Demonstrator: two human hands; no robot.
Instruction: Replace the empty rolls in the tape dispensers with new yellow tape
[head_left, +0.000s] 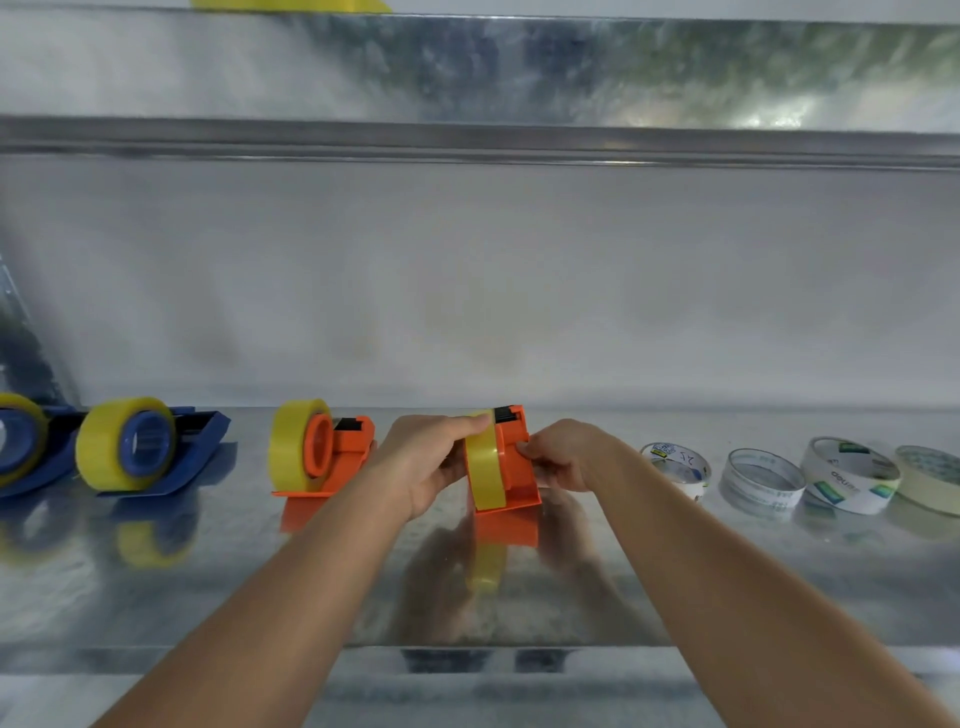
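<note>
An orange tape dispenser (514, 467) stands on the metal shelf (208, 587) at the centre, with a yellow tape roll (483, 470) on its left side. My left hand (426, 462) grips that roll, thumb over its top. My right hand (563, 457) holds the dispenser's right side with curled fingers. To the left stand another orange dispenser (337, 457) with a yellow roll (291, 447) and a blue dispenser (176, 457) with a yellow roll (111, 441). A second blue dispenser (21, 447) with yellow tape is cut off at the left edge.
Several empty cardboard tape cores lie in a row at the right: one (680, 462) beside my right wrist, then (761, 480), (847, 475) and a cream one (930, 478). A metal back wall rises behind the shelf. Something yellow (291, 5) shows on the shelf above.
</note>
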